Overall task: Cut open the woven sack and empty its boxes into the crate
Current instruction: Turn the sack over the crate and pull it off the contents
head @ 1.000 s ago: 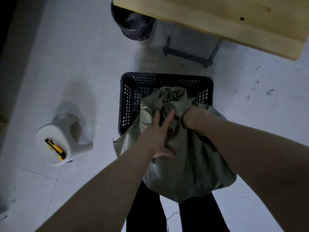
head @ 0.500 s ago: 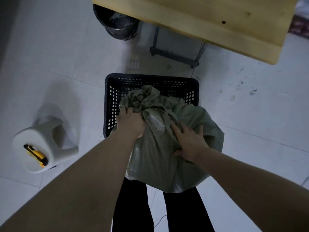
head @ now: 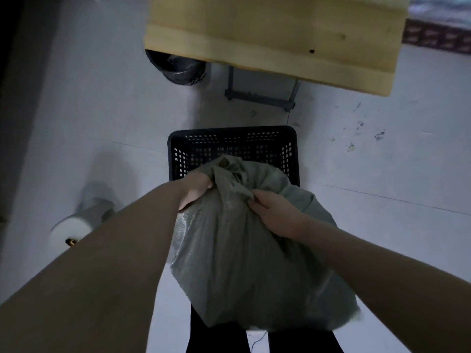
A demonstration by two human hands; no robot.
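Grey-green woven sack (head: 242,250) was gripped at its bunched neck by left hand (head: 195,189) and right hand (head: 274,212) at black perforated plastic crate (head: 229,135); a taut neck would likely cut cleanly.

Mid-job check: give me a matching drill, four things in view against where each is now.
1. grey-green woven sack
2. black perforated plastic crate
3. white round plastic stool
4. pale wooden tabletop

A. top of view, above a black bin
B. floor, left of the crate
C. gripped by left hand and right hand
D. floor, partly hidden by the sack

Pairs: 1-C, 2-D, 3-B, 4-A
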